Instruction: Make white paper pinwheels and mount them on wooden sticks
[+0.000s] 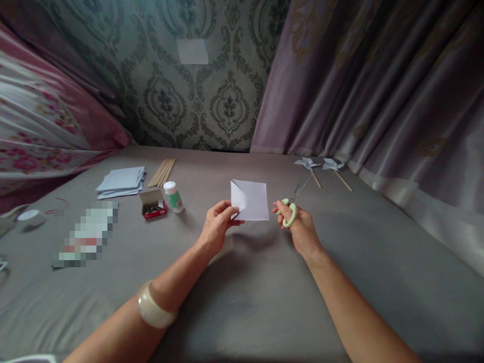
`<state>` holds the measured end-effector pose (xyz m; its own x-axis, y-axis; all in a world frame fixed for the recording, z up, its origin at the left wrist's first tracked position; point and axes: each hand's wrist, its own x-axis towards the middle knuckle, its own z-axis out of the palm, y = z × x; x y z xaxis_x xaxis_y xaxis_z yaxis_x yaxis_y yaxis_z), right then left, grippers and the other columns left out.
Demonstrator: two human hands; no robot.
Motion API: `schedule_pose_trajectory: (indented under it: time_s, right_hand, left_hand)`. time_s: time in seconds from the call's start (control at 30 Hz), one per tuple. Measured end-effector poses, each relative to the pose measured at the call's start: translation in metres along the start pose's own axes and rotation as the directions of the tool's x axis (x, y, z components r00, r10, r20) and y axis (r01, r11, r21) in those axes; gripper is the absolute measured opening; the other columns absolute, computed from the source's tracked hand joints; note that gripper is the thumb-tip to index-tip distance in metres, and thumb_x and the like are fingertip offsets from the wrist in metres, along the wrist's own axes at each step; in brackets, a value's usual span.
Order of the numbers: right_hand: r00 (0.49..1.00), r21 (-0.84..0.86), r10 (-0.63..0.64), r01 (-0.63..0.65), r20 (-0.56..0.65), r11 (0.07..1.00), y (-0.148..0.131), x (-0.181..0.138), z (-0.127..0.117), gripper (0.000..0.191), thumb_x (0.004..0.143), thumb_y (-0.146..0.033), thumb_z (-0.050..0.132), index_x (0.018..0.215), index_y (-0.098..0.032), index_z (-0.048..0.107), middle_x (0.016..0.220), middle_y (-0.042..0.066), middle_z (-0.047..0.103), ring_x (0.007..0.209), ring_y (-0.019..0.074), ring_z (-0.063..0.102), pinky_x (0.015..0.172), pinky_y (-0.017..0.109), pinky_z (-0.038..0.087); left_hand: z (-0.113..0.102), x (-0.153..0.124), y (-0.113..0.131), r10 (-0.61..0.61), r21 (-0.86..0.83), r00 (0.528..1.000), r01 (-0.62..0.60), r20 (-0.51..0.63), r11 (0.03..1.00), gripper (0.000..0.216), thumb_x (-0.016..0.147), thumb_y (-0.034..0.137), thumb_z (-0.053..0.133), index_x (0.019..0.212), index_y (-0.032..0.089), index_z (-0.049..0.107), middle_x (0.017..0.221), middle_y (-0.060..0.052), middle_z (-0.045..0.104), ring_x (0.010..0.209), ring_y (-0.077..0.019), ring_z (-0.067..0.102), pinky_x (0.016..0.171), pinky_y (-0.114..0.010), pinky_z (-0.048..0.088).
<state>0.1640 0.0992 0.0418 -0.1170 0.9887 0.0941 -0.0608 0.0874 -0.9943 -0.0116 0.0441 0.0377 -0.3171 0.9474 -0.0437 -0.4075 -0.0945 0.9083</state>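
Note:
Between the thumb and fingers of my left hand (217, 227) is a square of white paper (255, 201), held up above the grey cloth. A slit or crease runs in from its upper left corner, and the left edge curls. My right hand (300, 229) grips scissors (290, 214) by their pale green handles. Their blades point away and to the right, slightly parted and apart from the paper. Left of my left hand stand a white bottle with a green label (174, 196) and an open small red box (154, 205) of small dark pieces.
A stack of white paper (123, 181) and a bundle of wooden sticks (162, 172) lie at the back left. Two paper pinwheels on sticks (308, 164) rest at the back right. A blurred-out flat item (88, 234) lies on the left. Curtains (363, 91) hang behind.

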Motion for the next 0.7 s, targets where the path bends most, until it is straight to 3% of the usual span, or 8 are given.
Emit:
schedule_pose_trajectory:
  time_s: [0.2, 0.7]
  right_hand:
    - [0.998, -0.03, 0.052, -0.051, 0.02, 0.998, 0.0064, 0.0026, -0.0026, 0.044, 0.065, -0.057, 0.071, 0.058, -0.018, 0.052, 0.049, -0.005, 0.045, 0.046, 0.0075, 0.038, 0.044, 0.022, 0.029]
    - [0.988, 0.173, 0.088, -0.109, 0.125, 0.979, 0.0063, -0.0054, 0.0033, 0.039, 0.058, -0.039, 0.076, 0.054, -0.019, 0.042, 0.05, -0.008, 0.038, 0.041, 0.0046, 0.031, 0.037, 0.021, 0.023]
  left_hand:
    - [0.0004, -0.001, -0.0024, -0.029, 0.03, 0.999, 0.028, 0.036, 0.999, 0.016, 0.061, 0.027, 0.066, 0.071, 0.014, 0.065, 0.071, -0.002, 0.06, 0.061, -0.0102, 0.054, 0.051, -0.019, 0.044]
    - [-0.0021, 0.0021, -0.0038, -0.021, 0.013, 0.999, 0.022, -0.044, 1.0, 0.017, 0.061, 0.026, 0.064, 0.075, 0.016, 0.067, 0.068, 0.001, 0.06, 0.06, -0.0109, 0.052, 0.053, -0.021, 0.038]
